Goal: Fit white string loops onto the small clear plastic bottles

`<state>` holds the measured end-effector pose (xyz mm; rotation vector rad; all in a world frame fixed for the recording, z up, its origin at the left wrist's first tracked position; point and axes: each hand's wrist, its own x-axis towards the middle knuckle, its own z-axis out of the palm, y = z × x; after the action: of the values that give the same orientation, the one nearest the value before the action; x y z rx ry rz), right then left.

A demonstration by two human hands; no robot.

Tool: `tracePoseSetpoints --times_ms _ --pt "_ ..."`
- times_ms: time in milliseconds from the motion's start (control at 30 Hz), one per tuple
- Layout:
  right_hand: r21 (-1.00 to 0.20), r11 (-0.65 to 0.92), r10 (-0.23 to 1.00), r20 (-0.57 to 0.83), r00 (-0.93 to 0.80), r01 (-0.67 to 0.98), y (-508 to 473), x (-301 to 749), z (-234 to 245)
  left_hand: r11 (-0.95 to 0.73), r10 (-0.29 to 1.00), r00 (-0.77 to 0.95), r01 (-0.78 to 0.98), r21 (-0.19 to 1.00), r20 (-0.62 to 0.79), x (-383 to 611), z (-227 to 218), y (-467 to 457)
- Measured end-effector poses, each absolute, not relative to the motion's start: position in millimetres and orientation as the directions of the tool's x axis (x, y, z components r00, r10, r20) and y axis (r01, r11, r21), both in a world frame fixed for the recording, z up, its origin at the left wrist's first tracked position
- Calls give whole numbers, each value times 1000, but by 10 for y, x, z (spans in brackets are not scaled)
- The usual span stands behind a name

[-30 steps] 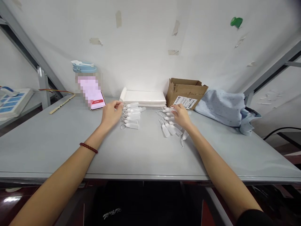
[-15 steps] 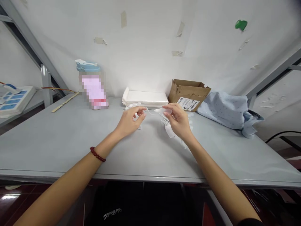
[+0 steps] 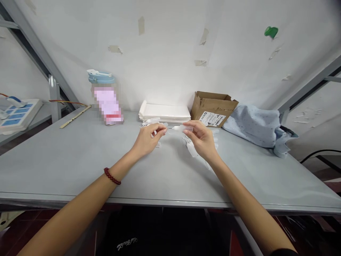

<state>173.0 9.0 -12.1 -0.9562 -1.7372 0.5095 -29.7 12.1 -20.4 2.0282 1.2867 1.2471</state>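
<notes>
Both hands are raised a little above the grey table (image 3: 80, 156), close together. My right hand (image 3: 201, 137) pinches a small white plastic bottle (image 3: 182, 127) that lies sideways, tip pointing left. My left hand (image 3: 147, 137) pinches the bottle's thin tip or cap loop at its left end. Behind the left hand lies a row of the same small white bottles (image 3: 150, 122). More of them lie loose under and beside the right hand (image 3: 192, 149).
A stack of white sheets (image 3: 165, 111) lies at the back by the wall. An open cardboard box (image 3: 213, 106) and a pale blue cloth (image 3: 255, 122) are to its right. A blurred pink item (image 3: 108, 105) under a blue lid stands at the back left.
Both hands left the two piles on the table and came together in the middle. The right hand lifted one small bottle; the left hand took hold of its tip.
</notes>
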Motion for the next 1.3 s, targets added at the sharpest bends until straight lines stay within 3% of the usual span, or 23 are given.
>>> tracePoseSetpoints --times_ms 1300 --pt "-731 593 801 577 -159 337 33 1721 -92 -517 851 206 494 699 484 -277 -230 109"
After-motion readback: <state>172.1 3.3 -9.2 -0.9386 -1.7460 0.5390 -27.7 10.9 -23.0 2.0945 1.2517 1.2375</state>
